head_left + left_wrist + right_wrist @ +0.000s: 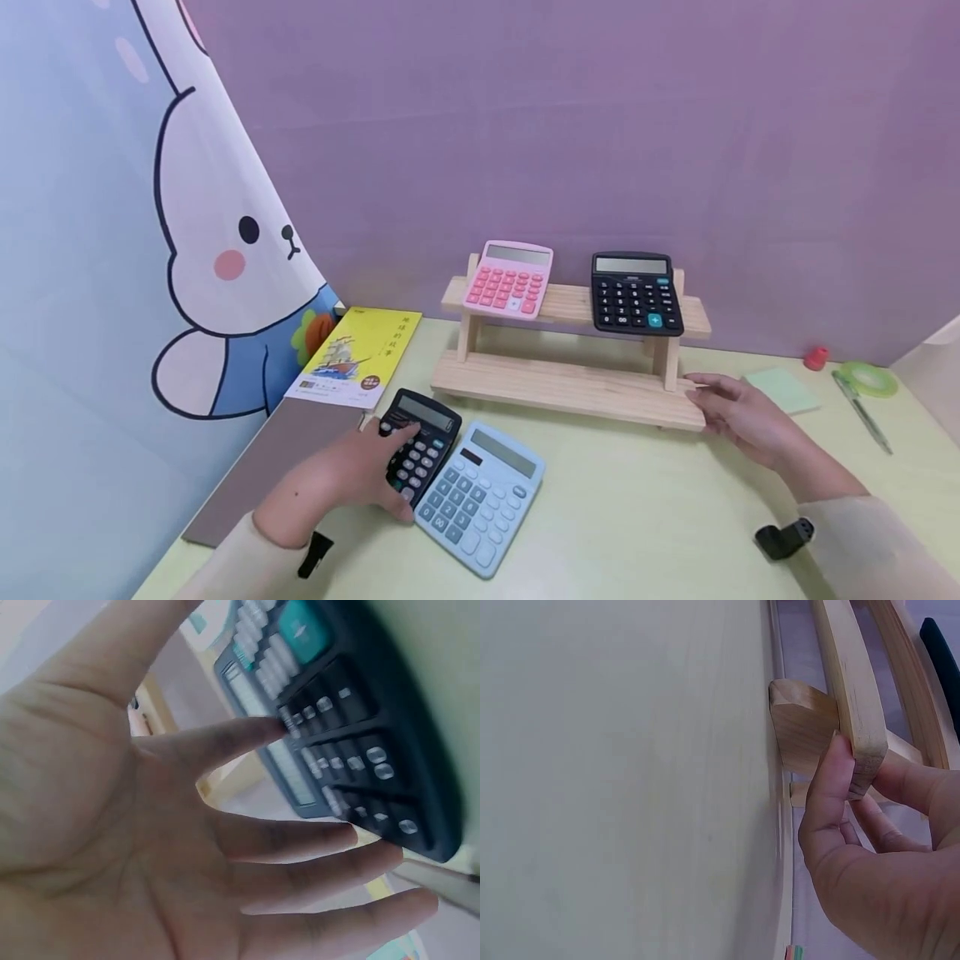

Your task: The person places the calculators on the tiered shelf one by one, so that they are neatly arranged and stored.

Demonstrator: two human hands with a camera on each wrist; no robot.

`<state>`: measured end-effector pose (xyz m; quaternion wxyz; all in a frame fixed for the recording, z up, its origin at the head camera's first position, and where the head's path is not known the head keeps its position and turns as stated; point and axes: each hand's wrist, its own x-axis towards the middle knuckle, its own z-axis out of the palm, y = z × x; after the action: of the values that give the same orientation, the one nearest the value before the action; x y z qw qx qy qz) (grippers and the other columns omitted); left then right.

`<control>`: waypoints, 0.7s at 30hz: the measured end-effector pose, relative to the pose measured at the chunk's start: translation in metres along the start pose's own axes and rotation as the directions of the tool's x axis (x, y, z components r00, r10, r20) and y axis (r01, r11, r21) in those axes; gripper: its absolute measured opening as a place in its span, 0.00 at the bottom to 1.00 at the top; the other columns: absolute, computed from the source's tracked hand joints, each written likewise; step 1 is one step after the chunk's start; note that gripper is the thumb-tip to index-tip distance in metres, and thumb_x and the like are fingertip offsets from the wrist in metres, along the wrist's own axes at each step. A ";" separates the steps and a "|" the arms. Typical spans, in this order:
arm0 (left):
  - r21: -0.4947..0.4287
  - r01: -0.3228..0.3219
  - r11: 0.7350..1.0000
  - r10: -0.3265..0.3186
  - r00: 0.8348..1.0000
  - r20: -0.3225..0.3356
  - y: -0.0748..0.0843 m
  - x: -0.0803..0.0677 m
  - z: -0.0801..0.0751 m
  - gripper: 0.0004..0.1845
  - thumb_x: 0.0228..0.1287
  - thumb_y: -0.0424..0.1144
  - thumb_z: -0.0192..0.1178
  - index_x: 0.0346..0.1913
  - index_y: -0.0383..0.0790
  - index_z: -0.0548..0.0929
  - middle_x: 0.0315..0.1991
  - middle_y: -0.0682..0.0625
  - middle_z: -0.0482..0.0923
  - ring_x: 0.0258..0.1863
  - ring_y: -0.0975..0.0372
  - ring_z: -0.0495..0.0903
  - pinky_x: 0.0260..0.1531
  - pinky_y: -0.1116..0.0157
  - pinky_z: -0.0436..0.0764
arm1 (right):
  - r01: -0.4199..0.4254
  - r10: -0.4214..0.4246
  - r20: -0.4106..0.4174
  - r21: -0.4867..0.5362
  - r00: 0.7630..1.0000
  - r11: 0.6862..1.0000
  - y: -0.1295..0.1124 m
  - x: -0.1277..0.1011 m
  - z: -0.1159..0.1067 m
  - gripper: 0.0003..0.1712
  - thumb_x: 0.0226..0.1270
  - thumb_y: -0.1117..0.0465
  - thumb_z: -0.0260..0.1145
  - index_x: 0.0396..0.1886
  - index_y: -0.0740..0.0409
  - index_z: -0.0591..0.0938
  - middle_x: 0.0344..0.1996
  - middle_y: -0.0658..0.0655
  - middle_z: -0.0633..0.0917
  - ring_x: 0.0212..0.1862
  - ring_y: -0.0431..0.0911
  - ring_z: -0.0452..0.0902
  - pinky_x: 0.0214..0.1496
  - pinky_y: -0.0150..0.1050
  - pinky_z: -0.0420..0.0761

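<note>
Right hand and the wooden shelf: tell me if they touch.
Touching. The right wrist view shows the right hand with thumb and fingers pinching the end of the wooden shelf's lower board.

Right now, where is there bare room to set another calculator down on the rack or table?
Free: the lower shelf of the wooden rack, the upper shelf gap between the pink calculator and the black calculator, and the table between both hands. Crowded: front left, where the left hand touches a black calculator beside the blue one.

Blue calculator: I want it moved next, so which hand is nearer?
Left. The left hand rests on the black calculator touching the blue calculator; the right hand grips the wooden shelf, well away.
</note>
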<state>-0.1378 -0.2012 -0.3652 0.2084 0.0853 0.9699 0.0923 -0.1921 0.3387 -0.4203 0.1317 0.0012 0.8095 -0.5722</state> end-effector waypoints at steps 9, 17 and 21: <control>-0.045 -0.013 0.999 0.012 1.000 -0.026 -0.003 0.000 0.007 0.71 0.36 0.66 0.87 0.86 0.57 0.60 0.80 0.20 0.56 0.73 0.23 0.67 0.65 0.26 0.74 | 0.000 0.000 0.006 0.028 1.000 1.000 0.002 0.001 -0.002 0.35 0.87 0.51 0.58 0.81 0.66 0.62 0.49 0.42 0.81 0.46 0.36 0.82 0.48 0.35 0.87; -0.004 -0.007 1.000 0.007 1.000 0.004 -0.002 0.000 0.009 0.68 0.43 0.67 0.84 0.87 0.57 0.56 0.82 0.20 0.52 0.74 0.21 0.63 0.62 0.24 0.75 | 0.009 -0.010 0.007 0.037 1.000 0.999 0.003 0.000 -0.002 0.34 0.87 0.53 0.57 0.81 0.66 0.62 0.49 0.41 0.82 0.46 0.35 0.82 0.47 0.34 0.86; 0.009 -0.012 1.000 0.012 1.000 -0.007 -0.002 0.000 0.012 0.69 0.43 0.68 0.83 0.87 0.56 0.56 0.81 0.19 0.51 0.74 0.20 0.62 0.59 0.24 0.76 | 0.019 -0.019 0.011 0.038 1.000 0.999 0.003 0.000 -0.002 0.34 0.88 0.55 0.56 0.81 0.68 0.61 0.48 0.41 0.82 0.46 0.34 0.82 0.47 0.34 0.87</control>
<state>-0.1326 -0.2017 -0.3766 0.2039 0.0919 0.9705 0.0898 -0.1923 0.3414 -0.4221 0.1310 -0.0073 0.7976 -0.5887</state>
